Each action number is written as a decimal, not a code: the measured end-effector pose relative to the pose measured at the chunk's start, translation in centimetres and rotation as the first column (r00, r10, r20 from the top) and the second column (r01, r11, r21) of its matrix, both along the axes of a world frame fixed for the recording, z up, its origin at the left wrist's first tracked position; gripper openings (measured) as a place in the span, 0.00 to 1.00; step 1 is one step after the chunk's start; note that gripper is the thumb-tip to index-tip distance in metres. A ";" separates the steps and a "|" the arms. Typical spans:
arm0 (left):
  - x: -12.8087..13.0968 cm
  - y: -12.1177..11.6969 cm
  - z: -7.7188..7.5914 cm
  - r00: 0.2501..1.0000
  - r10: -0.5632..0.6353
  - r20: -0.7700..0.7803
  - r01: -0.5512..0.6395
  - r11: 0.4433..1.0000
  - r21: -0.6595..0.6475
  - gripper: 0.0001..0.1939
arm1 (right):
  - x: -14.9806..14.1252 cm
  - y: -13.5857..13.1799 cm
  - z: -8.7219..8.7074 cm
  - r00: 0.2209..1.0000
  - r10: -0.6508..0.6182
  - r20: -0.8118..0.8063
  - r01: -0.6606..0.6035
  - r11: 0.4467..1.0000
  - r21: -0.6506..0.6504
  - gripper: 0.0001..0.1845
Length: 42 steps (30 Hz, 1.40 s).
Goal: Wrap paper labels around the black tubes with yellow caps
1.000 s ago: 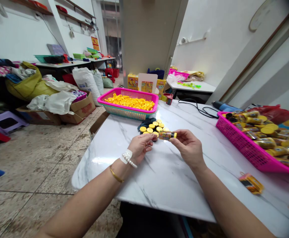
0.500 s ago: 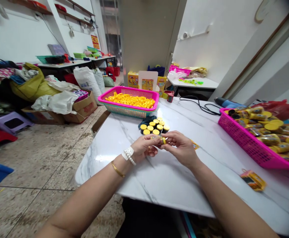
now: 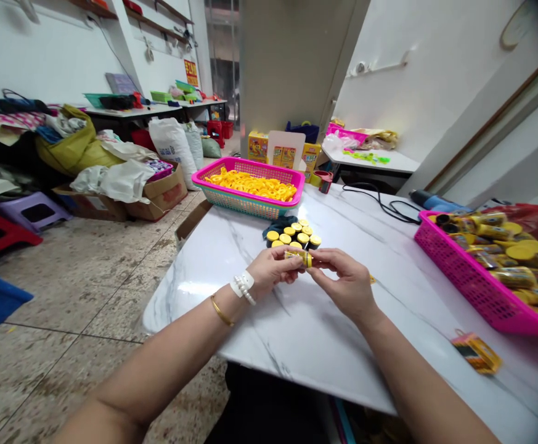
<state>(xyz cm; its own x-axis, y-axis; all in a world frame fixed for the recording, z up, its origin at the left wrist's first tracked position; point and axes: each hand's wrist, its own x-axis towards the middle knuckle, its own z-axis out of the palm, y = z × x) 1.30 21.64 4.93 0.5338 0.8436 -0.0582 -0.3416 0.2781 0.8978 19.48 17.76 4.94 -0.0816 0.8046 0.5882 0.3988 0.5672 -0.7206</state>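
Note:
Both my hands meet over the white marble table [image 3: 324, 333] around one small yellow-labelled bottle [image 3: 299, 256] lying sideways. My left hand [image 3: 272, 271] pinches its body from the left. My right hand [image 3: 348, 283] grips the yellow-capped end from the right. Just behind them stands a cluster of small dark bottles with yellow caps [image 3: 295, 235]. A pearl bracelet and a gold bangle sit on my left wrist.
A pink basket of yellow rings [image 3: 249, 187] stands at the table's far end. Another pink basket of yellow-labelled bottles [image 3: 495, 259] fills the right side. A small yellow packet [image 3: 476, 351] lies near the front right. Boxes, bags and stools crowd the floor at left.
A second ago only my right hand held the bottle; my left hand has since closed on it. The hands stay together while the view shifts slightly right.

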 end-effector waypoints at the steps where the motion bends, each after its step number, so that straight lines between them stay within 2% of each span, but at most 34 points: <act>1: 0.0 0.0 0.0 1.000 0.003 -0.007 -0.003 0.999 0.046 0.26 | 0.0 -0.1 -0.1 1.000 -0.003 -0.012 0.003 1.000 0.013 0.13; 3: -0.1 -0.1 0.0 0.999 0.019 -0.050 -0.010 0.984 0.177 0.25 | 0.0 -0.2 -0.1 0.995 -0.014 -0.094 0.012 1.000 -0.027 0.12; 6: -0.1 -0.3 0.1 0.995 0.048 -0.089 -0.012 0.930 0.366 0.21 | -0.1 -0.3 -0.1 0.957 -0.017 -0.290 -0.058 0.967 -0.248 0.11; 8: -0.1 -0.4 0.2 0.993 0.064 -0.100 -0.013 0.898 0.440 0.20 | -0.3 -0.1 0.0 0.919 -0.027 -0.394 -0.135 0.916 -0.377 0.11; 10: -0.1 -0.4 0.2 0.987 0.079 -0.143 -0.007 0.895 0.447 0.23 | -0.4 0.1 0.0 0.898 -0.038 -0.438 -0.168 0.891 -0.423 0.12; 13: 0.0 0.0 -0.2 0.980 0.071 -0.184 -0.014 0.956 0.294 0.31 | -0.3 0.4 -0.2 0.913 -0.021 -0.408 -0.128 0.934 -0.335 0.12; 16: 0.0 0.2 -0.4 0.988 0.071 -0.139 -0.052 0.989 0.136 0.30 | -0.3 0.4 -0.4 0.949 0.022 -0.315 -0.075 0.985 -0.158 0.13; 18: -0.1 0.2 -0.3 0.989 0.078 -0.122 -0.057 0.984 0.168 0.27 | -0.3 0.3 -0.6 0.953 0.034 -0.302 -0.070 0.992 -0.107 0.13; 20: -0.2 0.1 0.0 0.987 0.090 -0.135 -0.049 0.959 0.278 0.24 | -0.5 0.1 -0.6 0.932 0.017 -0.363 -0.082 0.983 -0.167 0.13; 22: -0.3 0.1 0.3 0.982 0.115 -0.151 -0.047 0.918 0.393 0.22 | -0.7 0.1 -0.5 0.878 -0.041 -0.478 -0.132 0.937 -0.323 0.14; 25: -0.4 0.3 0.4 0.979 0.119 -0.167 -0.028 0.883 0.469 0.20 | -0.8 0.4 -0.6 0.777 -0.124 -0.617 -0.295 0.794 -0.532 0.15; 27: -0.4 0.5 0.2 0.983 0.050 -0.174 0.027 0.910 0.414 0.22 | -0.6 0.7 -0.6 0.750 -0.118 -0.651 -0.379 0.730 -0.569 0.16; 30: 0.0 0.6 -0.4 0.992 -0.061 -0.112 0.086 0.968 0.235 0.28 | -0.1 1.0 -0.6 0.750 -0.059 -0.658 -0.442 0.697 -0.565 0.18; 32: 0.2 0.5 -0.8 0.994 -0.076 -0.076 0.086 0.987 0.139 0.29 | 0.2 1.1 -0.6 0.750 -0.012 -0.661 -0.478 0.680 -0.556 0.22; 34: 0.4 0.3 -1.1 0.995 -0.081 -0.054 0.085 0.993 0.076 0.29 | 0.3 1.1 -0.7 0.751 0.031 -0.660 -0.487 0.702 -0.520 0.22; 37: 0.3 0.2 -1.0 0.990 -0.143 0.015 0.143 0.990 0.011 0.28 | 0.2 0.9 -0.9 0.743 0.045 -0.668 -0.414 0.814 -0.406 0.12; 39: 0.1 0.1 -0.9 0.982 -0.190 0.022 0.190 0.982 0.001 0.27 | 0.2 0.8 -0.9 0.729 0.030 -0.684 -0.368 0.860 -0.354 0.10; 42: 0.1 0.1 -0.7 0.987 -0.144 -0.069 0.144 0.990 -0.011 0.29 | 0.3 0.7 -1.0 0.740 0.057 -0.670 -0.419 0.818 -0.393 0.11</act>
